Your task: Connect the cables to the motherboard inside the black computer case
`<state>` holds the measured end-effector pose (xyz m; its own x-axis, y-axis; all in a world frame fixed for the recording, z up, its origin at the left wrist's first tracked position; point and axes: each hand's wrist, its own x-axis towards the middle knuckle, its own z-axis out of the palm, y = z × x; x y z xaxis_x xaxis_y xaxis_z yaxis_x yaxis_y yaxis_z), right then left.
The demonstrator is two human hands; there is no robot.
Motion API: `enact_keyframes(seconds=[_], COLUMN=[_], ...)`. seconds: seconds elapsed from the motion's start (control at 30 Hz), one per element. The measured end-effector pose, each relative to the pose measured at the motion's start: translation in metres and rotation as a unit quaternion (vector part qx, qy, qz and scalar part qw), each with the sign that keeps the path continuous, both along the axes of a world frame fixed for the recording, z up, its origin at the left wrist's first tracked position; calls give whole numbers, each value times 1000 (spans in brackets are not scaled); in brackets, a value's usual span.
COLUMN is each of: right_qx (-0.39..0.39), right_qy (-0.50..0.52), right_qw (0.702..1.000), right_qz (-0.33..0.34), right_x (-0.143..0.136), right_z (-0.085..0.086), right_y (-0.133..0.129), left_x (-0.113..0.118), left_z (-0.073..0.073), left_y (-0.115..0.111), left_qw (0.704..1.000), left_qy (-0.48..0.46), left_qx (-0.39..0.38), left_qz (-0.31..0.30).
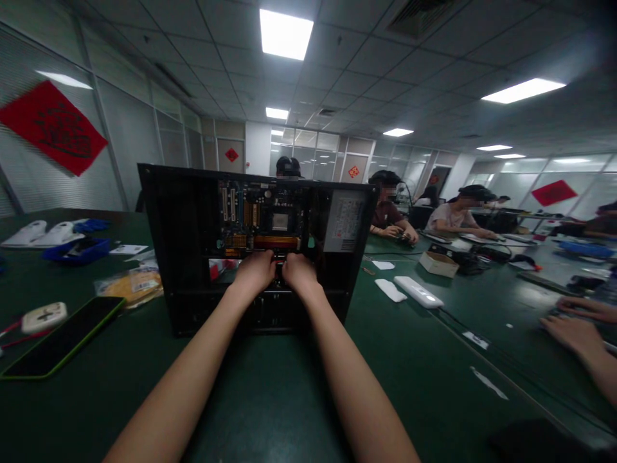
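Before me a black computer case [187,283] stands upright on the green table, its side open towards me. Inside it a motherboard [263,218] with a bare processor socket [280,222] fills the upper middle. A power supply [344,222] with a white label sits at the upper right. My left hand [255,270] and my right hand [299,270] are close together inside the case, just below the motherboard's lower edge. Both have curled fingers, pinched near a small dark part between them. What exactly they grip is hidden by the hands.
On the left lie a phone [65,337], a white earbud case [44,317], a plastic packet [130,287] and a blue tray [77,251]. To the right are a white power strip [418,292] and a small box [438,263]. Another person's hands [573,328] rest at the right edge.
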<state>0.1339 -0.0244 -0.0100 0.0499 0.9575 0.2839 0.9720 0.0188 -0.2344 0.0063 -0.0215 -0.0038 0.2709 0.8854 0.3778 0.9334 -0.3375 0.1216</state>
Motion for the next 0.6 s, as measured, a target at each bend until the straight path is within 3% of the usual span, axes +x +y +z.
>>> enact_keyframes(seconds=[0.6], right_qx=[2], right_qy=[-1], right_qw=[1000], right_qz=[18], right_x=[1], right_z=[2], right_y=[-8], left_x=[-3], left_z=[-8], left_y=[10], left_qw=[999], left_qy=[-2], left_qx=[-29], left_qz=[-34])
